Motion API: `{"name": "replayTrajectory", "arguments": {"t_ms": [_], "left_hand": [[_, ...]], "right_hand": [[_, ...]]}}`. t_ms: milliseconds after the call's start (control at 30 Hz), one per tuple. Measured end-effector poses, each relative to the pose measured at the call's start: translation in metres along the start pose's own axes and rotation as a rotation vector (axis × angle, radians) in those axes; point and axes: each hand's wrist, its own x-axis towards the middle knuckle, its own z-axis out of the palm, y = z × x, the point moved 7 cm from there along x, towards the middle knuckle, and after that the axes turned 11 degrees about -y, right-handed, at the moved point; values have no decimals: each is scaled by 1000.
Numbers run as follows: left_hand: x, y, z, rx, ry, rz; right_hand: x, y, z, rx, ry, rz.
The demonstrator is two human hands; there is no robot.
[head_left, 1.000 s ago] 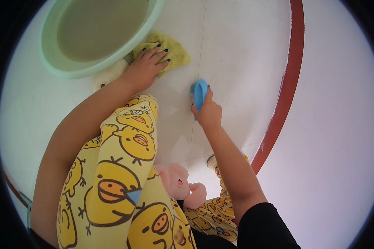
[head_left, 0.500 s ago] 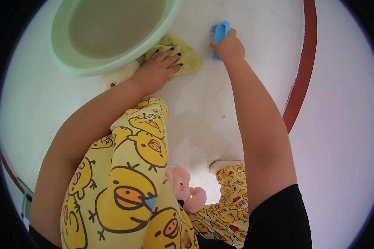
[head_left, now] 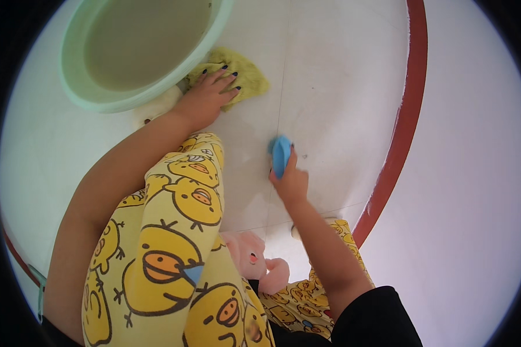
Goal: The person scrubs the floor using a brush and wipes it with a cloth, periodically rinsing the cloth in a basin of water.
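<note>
Your left hand [head_left: 205, 98] lay on a yellow cloth [head_left: 243, 75] that looked soft and nubbly, matt all over. The blue brush [head_left: 281, 155] in your right hand [head_left: 289, 182] looked like smooth plastic with a slight sheen. The green basin [head_left: 87, 98] was smooth plastic too, faintly glossy at the rim. The white floor [head_left: 330, 87] looked like smooth tile, dully shiny. Your duck-print trousers [head_left: 173, 254] were matt woven cloth.

Basin [head_left: 127, 58] sits on the floor [head_left: 341, 69], far left. Cloth [head_left: 237, 72] lies on the floor touching the basin's right rim, left hand [head_left: 205, 95] flat on it. Brush [head_left: 281, 155] on the floor, nearer and right of the cloth, in the right hand [head_left: 289, 182]. Curved stripe [head_left: 408, 115] runs further right.
</note>
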Motion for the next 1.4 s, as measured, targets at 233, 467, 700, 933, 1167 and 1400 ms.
{"name": "replayTrajectory", "arguments": {"t_ms": [233, 467, 700, 933, 1167, 1400], "left_hand": [[0, 2, 0, -18, -24, 6], [-2, 1, 1, 23, -12, -8], [-3, 3, -5, -27, 36, 46], [-3, 6, -4, 25, 12, 5], [-2, 4, 1, 79, 26, 7], [1, 7, -2, 94, 21, 8]], "right_hand": [[-41, 7, 27, 45, -88, 132], [51, -18, -26, -56, -65, 116], [160, -60, -107, 10, -5, 134], [89, -32, -49, 46, 109, -12], [-76, 21, 56, -13, -111, 1], [-186, 68, 126, -10, -449, 72]]}}
